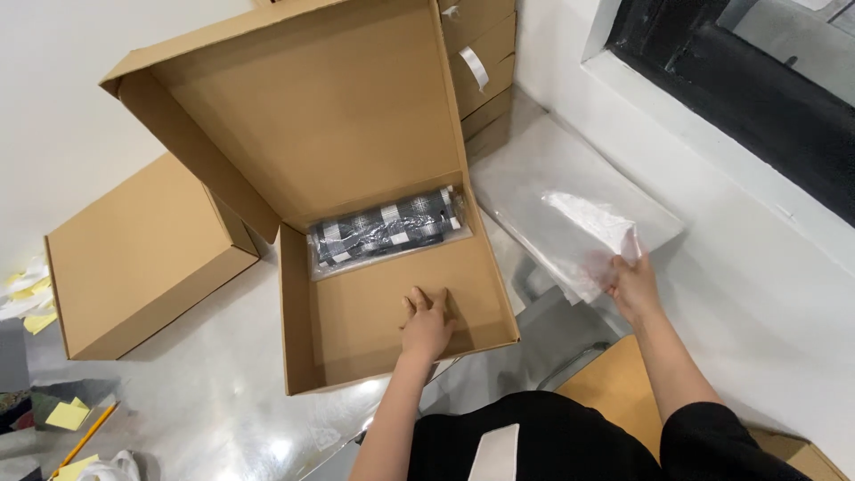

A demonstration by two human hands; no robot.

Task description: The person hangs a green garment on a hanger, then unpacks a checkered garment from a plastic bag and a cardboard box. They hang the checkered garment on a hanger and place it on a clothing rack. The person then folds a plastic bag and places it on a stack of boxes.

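An open cardboard box (298, 312) lies on the shiny table with its lid standing up at the back. Inside, against the far wall, rests a rolled black-and-white checked cloth in a clear bag (387, 228). My left hand (427, 325) rests flat on the bare bottom of the box, fingers apart, holding nothing. My right hand (631, 283) is out to the right of the box and grips the near corner of a clear plastic bag (579, 227) that lies on a stack of similar bags.
A closed cardboard box (142, 258) sits left of the open one. More flat boxes (481, 62) are stacked behind the lid. Yellow sticky notes (67, 415) and a pencil (86, 436) lie at the lower left. A dark window (757, 80) runs along the right wall.
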